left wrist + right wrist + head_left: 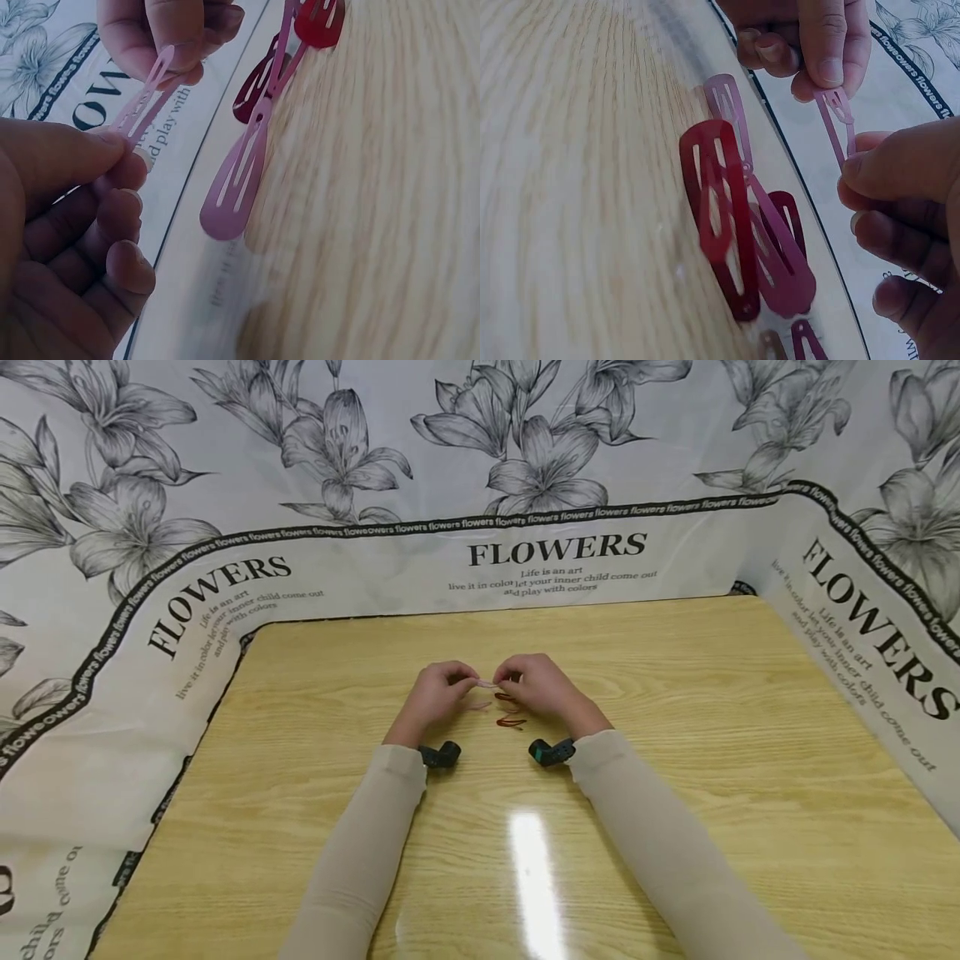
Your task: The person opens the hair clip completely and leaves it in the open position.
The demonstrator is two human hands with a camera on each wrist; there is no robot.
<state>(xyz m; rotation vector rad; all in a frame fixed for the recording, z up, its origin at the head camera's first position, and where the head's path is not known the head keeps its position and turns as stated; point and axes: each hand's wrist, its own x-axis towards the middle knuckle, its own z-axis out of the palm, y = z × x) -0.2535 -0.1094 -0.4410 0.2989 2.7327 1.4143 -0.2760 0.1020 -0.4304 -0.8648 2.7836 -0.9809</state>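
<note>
Between my two hands is a pale pink snap hair clip (487,684), its narrow strips spread apart. My left hand (441,692) pinches one end between thumb and forefinger. At the other end, my right hand (542,685) pinches it with thumb and fingertips. Just below the hands, more snap clips lie on the table. The left wrist view shows a pink clip (225,225) there and a dark red clip (245,111) behind. A bright red clip (716,240) overlaps another pink clip (791,296) in the right wrist view.
The wood-grain table (300,693) has a glare streak (536,877) near its front. A white flower-printed cloth (420,568) stands round the back and sides. Small dark cameras (441,755) sit at both wrists.
</note>
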